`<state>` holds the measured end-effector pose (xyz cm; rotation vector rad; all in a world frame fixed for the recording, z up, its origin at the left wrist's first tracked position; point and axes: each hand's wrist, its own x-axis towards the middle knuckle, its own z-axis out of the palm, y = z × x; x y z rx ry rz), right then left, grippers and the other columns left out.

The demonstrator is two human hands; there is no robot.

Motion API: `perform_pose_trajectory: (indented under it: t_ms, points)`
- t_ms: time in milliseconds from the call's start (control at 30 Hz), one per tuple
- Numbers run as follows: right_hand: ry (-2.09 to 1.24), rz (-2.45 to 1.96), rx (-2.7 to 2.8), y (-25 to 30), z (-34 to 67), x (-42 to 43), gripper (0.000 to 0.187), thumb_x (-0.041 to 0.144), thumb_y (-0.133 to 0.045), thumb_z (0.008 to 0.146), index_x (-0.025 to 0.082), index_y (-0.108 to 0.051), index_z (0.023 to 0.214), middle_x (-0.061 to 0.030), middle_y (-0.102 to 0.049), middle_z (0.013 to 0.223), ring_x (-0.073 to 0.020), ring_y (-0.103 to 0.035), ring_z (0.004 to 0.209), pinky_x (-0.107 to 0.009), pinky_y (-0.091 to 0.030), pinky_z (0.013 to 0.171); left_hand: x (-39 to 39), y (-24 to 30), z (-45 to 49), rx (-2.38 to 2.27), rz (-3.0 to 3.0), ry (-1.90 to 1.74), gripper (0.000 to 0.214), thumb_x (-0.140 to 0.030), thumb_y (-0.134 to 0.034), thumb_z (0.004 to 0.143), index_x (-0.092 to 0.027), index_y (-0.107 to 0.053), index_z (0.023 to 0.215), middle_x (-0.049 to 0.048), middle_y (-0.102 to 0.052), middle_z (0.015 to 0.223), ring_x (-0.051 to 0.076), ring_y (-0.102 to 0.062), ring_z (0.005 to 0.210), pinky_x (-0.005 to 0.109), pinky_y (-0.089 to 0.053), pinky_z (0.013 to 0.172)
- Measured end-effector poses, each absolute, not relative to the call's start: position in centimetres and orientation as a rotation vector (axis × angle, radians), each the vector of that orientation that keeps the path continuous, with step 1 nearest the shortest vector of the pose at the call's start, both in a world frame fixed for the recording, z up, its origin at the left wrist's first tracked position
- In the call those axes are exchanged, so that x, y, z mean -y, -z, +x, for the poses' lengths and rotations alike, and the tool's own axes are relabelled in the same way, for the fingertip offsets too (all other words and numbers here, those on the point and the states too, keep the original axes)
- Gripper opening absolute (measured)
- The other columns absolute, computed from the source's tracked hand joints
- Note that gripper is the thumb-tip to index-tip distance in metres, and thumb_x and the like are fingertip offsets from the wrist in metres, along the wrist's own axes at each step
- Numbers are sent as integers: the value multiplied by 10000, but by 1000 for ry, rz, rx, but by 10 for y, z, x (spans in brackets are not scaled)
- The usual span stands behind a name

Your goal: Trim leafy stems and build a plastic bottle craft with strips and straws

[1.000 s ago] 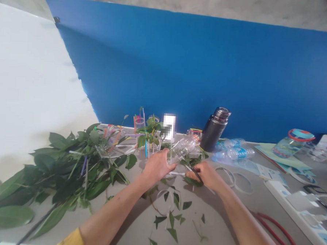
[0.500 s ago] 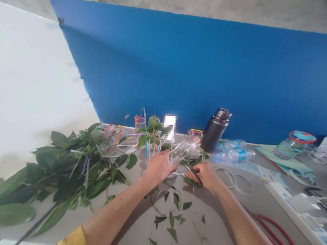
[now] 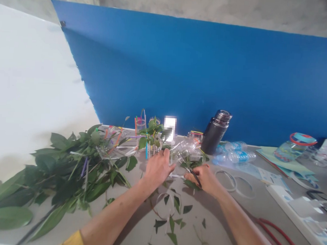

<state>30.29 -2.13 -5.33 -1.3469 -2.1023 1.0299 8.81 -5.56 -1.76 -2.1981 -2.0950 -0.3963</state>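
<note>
My left hand is low over the table, its thumb apart from the fingers and nothing visible in its grasp. Beside its thumb lies a thin white strip. To the right, my right hand is closed around a dark slender tool, whose exact kind is unclear. Green leaves surround the tool's far end. Clear crumpled plastic lies just beyond both hands. Cut leaf pieces are scattered on the table nearer to me, around a clear ring.
A large pile of leafy branches covers the left side. Behind are cups with coloured straws and a black thermos. Rightward are plastic bottles, a clear jar, a white power strip and a red cord.
My left thumb has drawn slightly left, away from the white strip. The right hand keeps its grip on the dark tool, nearly unmoved. The whole view has shifted a little.
</note>
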Motion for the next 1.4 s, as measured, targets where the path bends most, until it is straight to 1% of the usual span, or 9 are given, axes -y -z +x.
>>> perform_pose_trajectory:
  t_ms: [100, 267, 467, 633, 767, 933, 1133, 1267, 1400]
  points:
    - [-1043, -1316, 2096, 54, 301, 22, 495, 505, -672, 766, 218, -366, 504, 43, -352, 514, -104, -298, 536, -267, -229, 501, 55, 21, 87, 2061, -2133, 410, 424, -407, -662, 941, -127, -571, 1246, 162, -719, 1094, 323, -706, 1030, 380, -544, 846]
    - [-1096, -1418, 2054, 56, 299, 22, 452, 504, -674, 769, 211, -439, 517, 42, -380, 493, -104, -307, 502, -267, -232, 484, 56, 25, 89, 2011, -2095, 412, 451, -384, -704, 918, -140, -573, 1274, 135, -718, 1082, 310, -697, 1021, 377, -539, 846]
    - [-1085, -1409, 2028, 56, 299, 22, 452, 476, -689, 757, 212, -414, 514, 44, -359, 504, -100, -290, 513, -268, -224, 486, 58, 28, 91, 1926, -2095, 437, 506, -338, -722, 910, -115, -558, 1334, 136, -710, 1099, 320, -683, 1011, 414, -541, 849]
    - [-1041, -1382, 2039, 54, 301, 21, 435, 463, -694, 750, 205, -434, 517, 41, -359, 516, -105, -312, 526, -264, -216, 491, 57, 32, 91, 1873, -2070, 507, 576, -401, -727, 906, -123, -549, 1378, 139, -712, 1089, 328, -682, 1009, 431, -543, 858]
    - [-953, -1376, 2041, 53, 303, 19, 444, 501, -686, 737, 202, -452, 506, 43, -347, 511, -106, -319, 519, -264, -205, 493, 55, 31, 86, 1850, -2102, 764, 660, -524, -728, 877, -141, -566, 1390, 159, -718, 1124, 356, -684, 1051, 469, -548, 888]
    - [-927, -1331, 2079, 58, 308, 14, 437, 471, -672, 758, 200, -440, 505, 44, -359, 511, -100, -314, 523, -262, -210, 499, 47, 24, 73, 1978, -2312, 1294, 591, -501, -731, 870, -214, -617, 1374, 124, -709, 1293, 304, -669, 1191, 422, -524, 1016]
    - [-1026, -1364, 2035, 62, 307, 14, 419, 443, -657, 751, 208, -426, 492, 27, -424, 477, -108, -355, 508, -261, -247, 494, 40, 29, 71, 2278, -2323, 1365, 623, -510, -782, 789, -175, -671, 1303, 119, -771, 1091, 299, -727, 988, 423, -569, 895]
    - [-1061, -1350, 2020, 61, 305, 15, 401, 423, -637, 763, 213, -431, 490, 21, -455, 475, -114, -388, 495, -259, -254, 484, 42, 31, 78, 2168, -2228, 1330, 576, -454, -795, 794, -180, -680, 1288, 121, -760, 1099, 310, -712, 1044, 438, -546, 963]
    - [-1068, -1323, 2028, 58, 305, 16, 437, 468, -663, 754, 215, -423, 492, 34, -426, 481, -111, -369, 502, -257, -248, 486, 45, 30, 81, 2127, -2233, 1270, 550, -426, -794, 804, -161, -684, 1273, 130, -753, 1092, 311, -710, 1037, 436, -551, 951]
